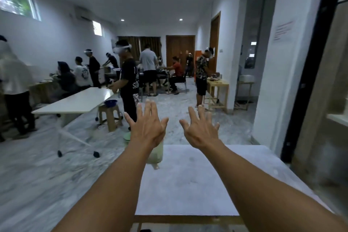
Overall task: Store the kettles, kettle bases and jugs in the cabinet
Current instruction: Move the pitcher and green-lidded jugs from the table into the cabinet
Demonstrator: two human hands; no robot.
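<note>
Both my arms reach forward over a pale table top [197,181]. My left hand [147,126] and my right hand [200,128] are held up with fingers spread, backs toward me, and hold nothing. A translucent jug [155,153] with a light green lid [127,136] stands at the table's far left corner, mostly hidden behind my left wrist. No kettle, kettle base or cabinet shows in the head view.
A white rolling table [75,100] stands to the left with a wooden stool [111,117] and blue bowl [110,102] beside it. Several people work at tables farther back. A white wall and dark door frame [308,73] rise at the right.
</note>
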